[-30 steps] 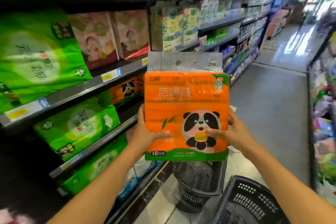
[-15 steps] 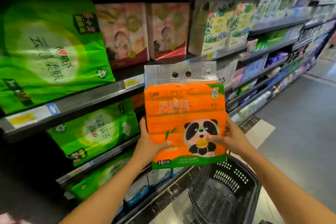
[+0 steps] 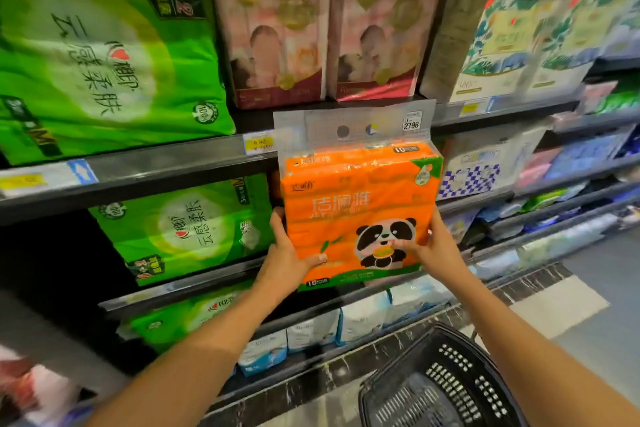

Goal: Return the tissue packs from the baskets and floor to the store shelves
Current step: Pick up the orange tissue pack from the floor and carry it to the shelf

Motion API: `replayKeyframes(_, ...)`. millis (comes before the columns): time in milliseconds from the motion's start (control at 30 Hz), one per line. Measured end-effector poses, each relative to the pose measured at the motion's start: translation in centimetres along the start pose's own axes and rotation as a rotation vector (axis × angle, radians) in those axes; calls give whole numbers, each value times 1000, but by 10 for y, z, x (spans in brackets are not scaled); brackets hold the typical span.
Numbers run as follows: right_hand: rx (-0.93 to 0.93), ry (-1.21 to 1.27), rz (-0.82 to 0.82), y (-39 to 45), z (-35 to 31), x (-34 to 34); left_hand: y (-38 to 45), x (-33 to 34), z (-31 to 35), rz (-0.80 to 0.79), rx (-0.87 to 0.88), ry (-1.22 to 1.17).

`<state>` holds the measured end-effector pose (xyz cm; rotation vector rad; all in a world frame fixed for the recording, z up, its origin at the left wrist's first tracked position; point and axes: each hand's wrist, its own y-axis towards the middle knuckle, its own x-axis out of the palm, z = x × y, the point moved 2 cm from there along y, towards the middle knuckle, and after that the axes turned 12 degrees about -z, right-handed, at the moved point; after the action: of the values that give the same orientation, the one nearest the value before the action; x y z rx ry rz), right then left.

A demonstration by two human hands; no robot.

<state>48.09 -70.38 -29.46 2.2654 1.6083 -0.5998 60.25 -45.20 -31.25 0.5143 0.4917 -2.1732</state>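
**Orange tissue pack almost back on its shelf**

The orange tissue pack [image 3: 360, 215], the one with a panda on it, is held up in front of the middle shelf [image 3: 173, 166]. It sits just to the right of a green pack [image 3: 187, 225] and below two pink packs [image 3: 325, 31]. The left hand [image 3: 287, 253] holds its left side, with the thumb on the front. The right hand [image 3: 429, 246] holds its right side, with the thumb on the panda. Both hands are wrapped around the pack.

I think the next step is to push the pack into the gap behind it. That gap is hidden, so I cannot tell how much room there is.

Things that could go wrong:
- The clear flap [image 3: 353, 125] on top sticks up over the shelf edge above. It could catch there and bend.
- The pack could bump the green pack and shove it sideways.
- The wrap looks smooth, so the pack could slip and drop near the black basket [image 3: 440, 381] on the floor.
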Motion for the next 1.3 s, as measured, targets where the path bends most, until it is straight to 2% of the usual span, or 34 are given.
replayKeyframes(167, -96, 4, 8, 55, 23, -1, 29, 6, -6, 49, -143, 122)
replayKeyframes(333, -155, -16, 0, 99, 43, 4, 58, 12, -20, 234, -215, 168)
replayKeyframes(467, -138, -35, -16, 128, 67, 22, 75, 13, -33, 329, -150, 227)
replayKeyframes(567, -130, 27, -76, 147, 73, 34, 106, 8, -73, 413, -62, 243)
replayKeyframes(633, -137, 58, -80, 152, 76, 41, 110, 9, -84, 418, -127, 217)
replayKeyframes(800, -127, 65, -97, 167, 87, 51, 105, 10, -42, 367, -173, 152)
replayKeyframes(867, -110, 48, -74, 181, 83, 51, 115, 6, -28, 444, -209, 59)
replayKeyframes(933, -37, -85, -26, 195, 78, 50, 122, 6, -21, 591, -242, 11)
replayKeyframes(967, 11, -136, -16, 198, 76, 50, 123, 11, -21, 668, -227, 25)
replayKeyframes(1033, 43, -131, -31, 198, 72, 53, 119, 29, -26, 726, -181, 83)
replayKeyframes(1200, 44, 7, 31, 207, 71, 66, 130, 77, -35, 452, -71, 72)
replayKeyframes(1300, 62, 67, 45, 217, 72, 71, 145, 81, -35, 384, -153, 58)
